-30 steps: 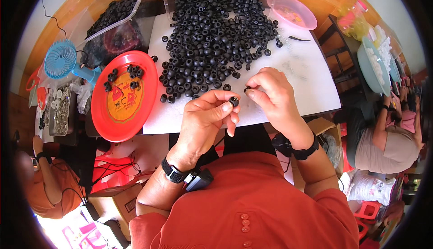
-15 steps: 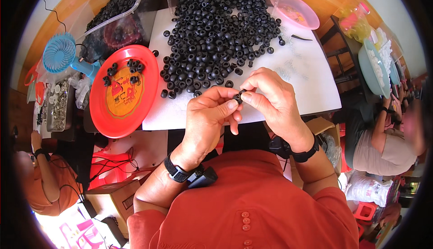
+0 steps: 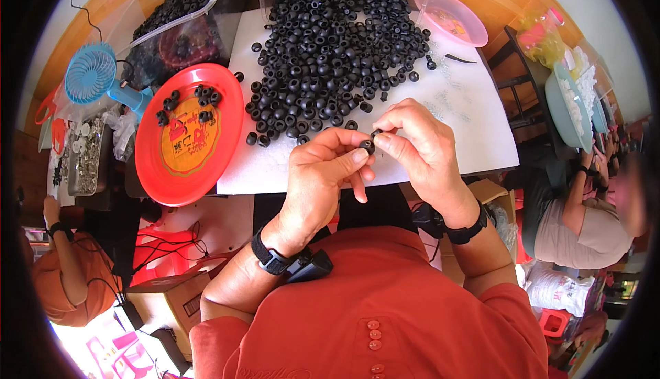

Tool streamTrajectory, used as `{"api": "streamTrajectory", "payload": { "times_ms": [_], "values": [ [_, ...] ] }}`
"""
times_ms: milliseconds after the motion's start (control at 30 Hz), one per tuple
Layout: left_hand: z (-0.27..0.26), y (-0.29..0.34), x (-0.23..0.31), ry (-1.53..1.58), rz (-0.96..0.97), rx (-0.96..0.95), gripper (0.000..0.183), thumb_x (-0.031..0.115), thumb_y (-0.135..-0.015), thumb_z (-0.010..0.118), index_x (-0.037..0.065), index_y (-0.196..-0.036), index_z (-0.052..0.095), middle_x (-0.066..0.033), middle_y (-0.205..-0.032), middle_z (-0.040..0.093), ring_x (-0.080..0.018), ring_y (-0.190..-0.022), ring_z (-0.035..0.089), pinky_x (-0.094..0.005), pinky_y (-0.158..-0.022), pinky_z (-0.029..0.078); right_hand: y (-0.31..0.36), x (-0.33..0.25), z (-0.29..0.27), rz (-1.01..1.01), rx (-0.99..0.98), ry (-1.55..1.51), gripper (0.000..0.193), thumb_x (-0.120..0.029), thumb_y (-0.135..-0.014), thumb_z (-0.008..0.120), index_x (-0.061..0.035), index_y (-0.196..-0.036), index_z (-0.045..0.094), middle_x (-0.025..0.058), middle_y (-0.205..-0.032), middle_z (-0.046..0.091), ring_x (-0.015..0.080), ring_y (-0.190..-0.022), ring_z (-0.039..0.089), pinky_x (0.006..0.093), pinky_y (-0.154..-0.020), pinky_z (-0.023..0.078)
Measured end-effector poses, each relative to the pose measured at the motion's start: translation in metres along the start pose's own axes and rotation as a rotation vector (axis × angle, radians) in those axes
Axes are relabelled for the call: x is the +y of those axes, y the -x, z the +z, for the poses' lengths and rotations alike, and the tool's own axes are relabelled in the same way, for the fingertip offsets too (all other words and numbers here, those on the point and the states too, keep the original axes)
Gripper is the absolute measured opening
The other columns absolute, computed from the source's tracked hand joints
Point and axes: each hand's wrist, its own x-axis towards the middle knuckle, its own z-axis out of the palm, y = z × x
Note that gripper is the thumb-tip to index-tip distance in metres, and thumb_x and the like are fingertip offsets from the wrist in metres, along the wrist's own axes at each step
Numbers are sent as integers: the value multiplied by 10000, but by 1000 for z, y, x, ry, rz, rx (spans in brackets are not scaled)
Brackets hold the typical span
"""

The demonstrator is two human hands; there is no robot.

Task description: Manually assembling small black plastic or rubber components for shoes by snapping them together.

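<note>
Over the near edge of the white board (image 3: 467,125), we held our two hands together, fingertips meeting so the small part stayed steady between them. Our left hand (image 3: 323,173) pinched a black ring (image 3: 367,147) between thumb and forefinger; our right hand (image 3: 419,149) closed narrowly on its far side, seemingly on something too small to tell. The ring looked round, matte and dark, like those in the pile (image 3: 337,42) behind. A few rings lay on the red plate (image 3: 165,173) at our left.

Hands drawn back from the pile

The right hand (image 3: 419,149) has left the bench edge and closed in on the left hand (image 3: 323,173), both now pinching one small black ring (image 3: 367,147) together.
</note>
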Motion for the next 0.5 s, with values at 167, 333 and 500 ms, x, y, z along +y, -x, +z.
{"api": "streamTrajectory", "payload": {
  "times_ms": [167, 333, 500],
  "values": [
    [-2, -2, 0, -23, -3, -9, 180, 7, -972, 557, -67, -1132, 592, -146, -933, 658, -195, -742, 659, -274, -513, 551, -2, -1, -3, 22, -1, 4, 98, -13, -825, 690, -40, -869, 606, 74, -745, 552, 246, -688, 551, 357, -614, 432],
    [0, -1, 0, -16, 2, -12, 174, 19, -965, 582, -70, -1113, 606, -106, -914, 648, -140, -729, 639, -240, -515, 532, -1, -1, 0, -9, -46, -18, 94, -7, -828, 684, -40, -871, 608, 77, -747, 557, 245, -675, 545, 354, -607, 432],
    [-1, 0, -3, 3, 19, -4, 160, 14, -962, 583, -67, -1098, 608, -93, -886, 635, -134, -715, 623, -237, -509, 521, 2, -5, 4, 20, -55, -45, 86, -6, -832, 678, -36, -879, 612, 85, -752, 563, 252, -679, 549, 363, -608, 439]
  ]
}}
